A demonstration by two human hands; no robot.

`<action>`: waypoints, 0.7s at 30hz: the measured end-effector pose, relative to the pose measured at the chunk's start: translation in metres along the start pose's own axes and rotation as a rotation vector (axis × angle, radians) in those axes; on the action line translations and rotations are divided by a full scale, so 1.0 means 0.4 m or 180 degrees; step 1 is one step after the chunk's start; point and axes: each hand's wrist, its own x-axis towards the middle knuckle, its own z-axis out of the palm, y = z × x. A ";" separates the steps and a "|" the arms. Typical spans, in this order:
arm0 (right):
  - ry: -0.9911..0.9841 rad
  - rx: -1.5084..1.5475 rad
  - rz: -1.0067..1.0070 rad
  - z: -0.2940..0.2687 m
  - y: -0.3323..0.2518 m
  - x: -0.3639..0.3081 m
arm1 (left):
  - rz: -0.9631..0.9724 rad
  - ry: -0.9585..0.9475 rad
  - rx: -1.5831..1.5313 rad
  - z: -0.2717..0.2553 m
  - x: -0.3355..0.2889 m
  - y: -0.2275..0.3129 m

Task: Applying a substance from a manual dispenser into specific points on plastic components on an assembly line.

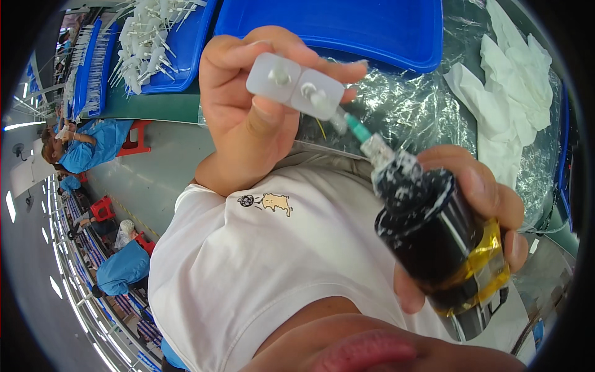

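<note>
My left hand (248,111) pinches a small translucent white plastic piece (290,80) between thumb and fingers. The piece has two rounded squarish halves, with a white blob or stub on each. In my right hand (489,192) is a thick black dispensing gun (427,242), bound with amber tape (480,270). White residue is smeared over its front end and collar. Its green dispensing needle (357,128) points up and left at the lower right corner of the plastic piece. Whether the tip touches the piece, I cannot tell.
Clear plastic sheeting (409,105) covers the table. A blue tray (328,25) lies at the far side; another (180,77) at far left bears many white parts with thin stems (149,43). Crumpled white tissue (514,87) lies at right. People in blue (93,146) sit farther left.
</note>
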 end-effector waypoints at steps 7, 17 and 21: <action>0.0802 -0.2292 -0.0990 -0.037 0.027 0.010 | 0.0038 0.0378 -0.0432 -0.009 0.021 0.002; 0.1265 -0.2184 -0.1685 0.011 0.044 0.010 | -0.0664 0.0916 0.0685 -0.011 0.058 0.056; 0.1279 -0.2022 -0.2137 0.007 0.055 0.007 | -0.0438 0.0643 0.1675 -0.039 0.158 0.016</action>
